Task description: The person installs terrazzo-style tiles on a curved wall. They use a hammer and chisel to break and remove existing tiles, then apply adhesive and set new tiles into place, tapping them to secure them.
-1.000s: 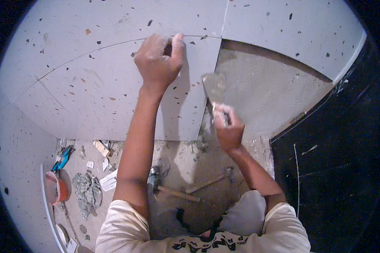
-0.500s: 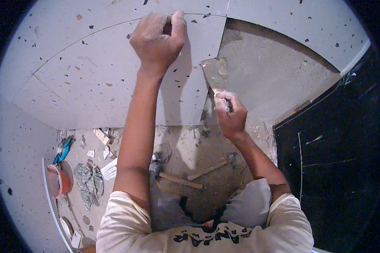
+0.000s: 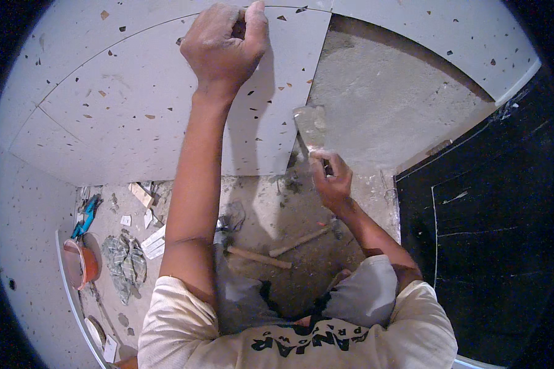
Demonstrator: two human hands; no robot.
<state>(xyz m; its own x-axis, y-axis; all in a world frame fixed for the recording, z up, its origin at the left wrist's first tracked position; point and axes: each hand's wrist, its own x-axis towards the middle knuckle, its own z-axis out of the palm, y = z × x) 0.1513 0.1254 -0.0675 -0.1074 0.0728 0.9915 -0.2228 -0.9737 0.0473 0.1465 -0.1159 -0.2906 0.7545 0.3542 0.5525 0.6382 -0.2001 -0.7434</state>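
Gripping the far edge of a large speckled grey wall tile (image 3: 166,104), the left hand (image 3: 224,43) has its fingers curled tight over that edge, with the arm stretched straight up from the near side of the picture. The tile stands against the wall, its right edge ending beside a bare patch of rough grey mortar (image 3: 381,104).

The right hand (image 3: 329,178) is closed around the handle of a flat-bladed trowel (image 3: 311,126) — its fingers wrapped firmly, the blade pointing away from the person and lying right at the tile's near-right corner, along the line where tile meets mortar.

Compared with a second ago, the left hand sits higher and farther in the picture, still clamped on the same tile edge, and the trowel blade has stayed at the tile's right edge while the view has drawn closer to the wall. That suggests the tile is being held steady while its edge is worked — not lifted away.

Below, on the dusty floor, lie two wooden sticks (image 3: 277,252), crumpled grey rags (image 3: 124,261), small tile scraps (image 3: 143,195), a blue-handled tool (image 3: 87,215) and an orange bucket (image 3: 83,263) at the left. A black panel (image 3: 492,234) fills the right side.
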